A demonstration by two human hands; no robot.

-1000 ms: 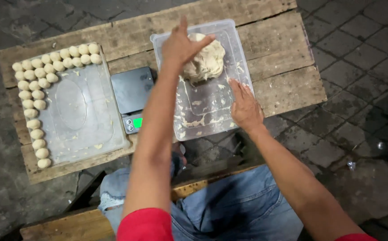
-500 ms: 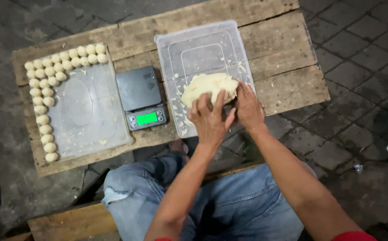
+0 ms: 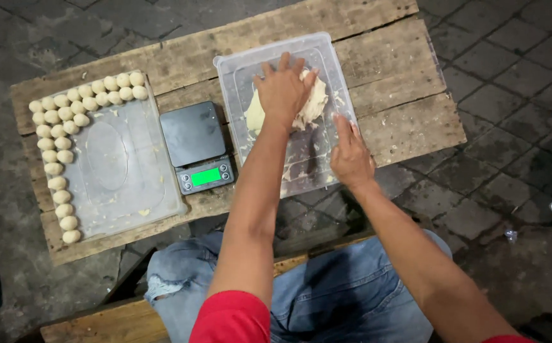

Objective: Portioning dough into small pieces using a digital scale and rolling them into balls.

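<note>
Pale, lumpy, sticky mass of dough [image 3: 308, 108] in clear rectangular plastic tray [image 3: 346, 95] on rough wooden plank table [image 3: 403, 76], pressed under spread-fingered left hand [image 3: 283, 89], right hand [image 3: 351, 155] flat and open on tray's near edge, holding nothing.

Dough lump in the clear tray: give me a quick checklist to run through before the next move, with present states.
1. Left hand flat on the dough lump: ok.
2. Right hand steadies the clear tray at its near right side: ok.
3. Tray fully on the wooden table: ok.
4. Scale platform free, display lit: ok.
5. Dough balls lined along the other tray edges, centre bare: ok.
6. Dough sticking to fingers: cannot tell.
</note>
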